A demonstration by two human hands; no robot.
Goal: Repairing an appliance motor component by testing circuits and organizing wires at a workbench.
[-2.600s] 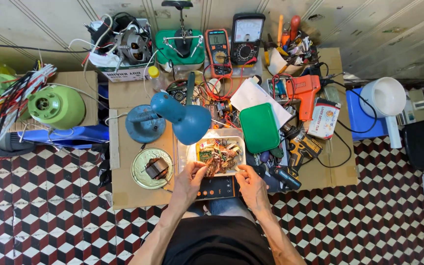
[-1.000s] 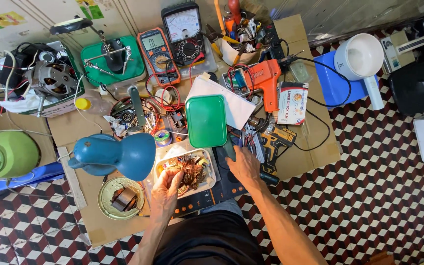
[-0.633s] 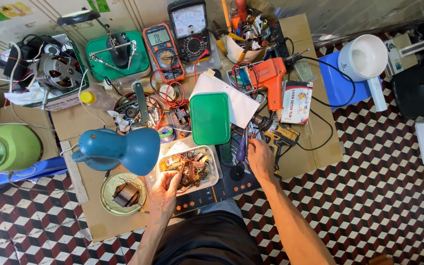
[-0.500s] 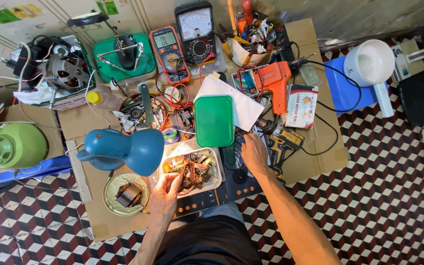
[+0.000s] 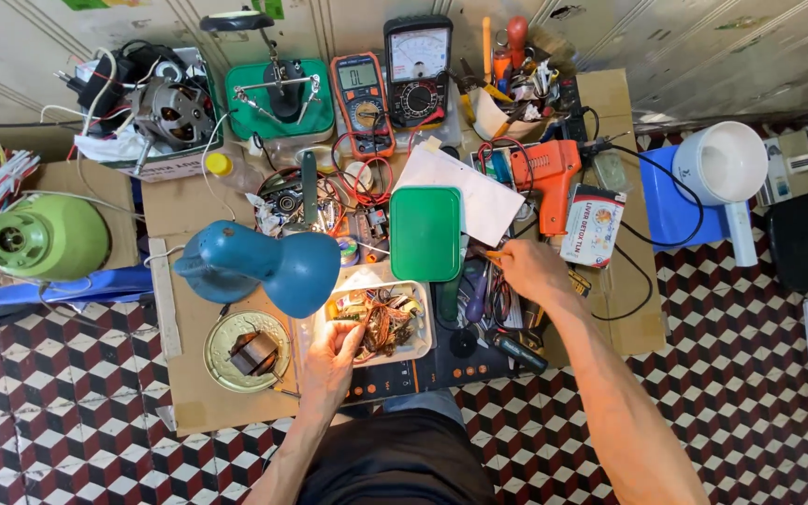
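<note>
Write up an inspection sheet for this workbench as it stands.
Surface: table, crowded.
Job's things: white tray of copper-wound parts under the blue lamp.
Clutter: green lid, orange glue gun, two multimeters, round tin.
Hands: left hand on the tray's contents; right hand among hand tools, pinching something small.
Cables: black lead loops off the right edge.
Surroundings: checkered floor, green canister.
</note>
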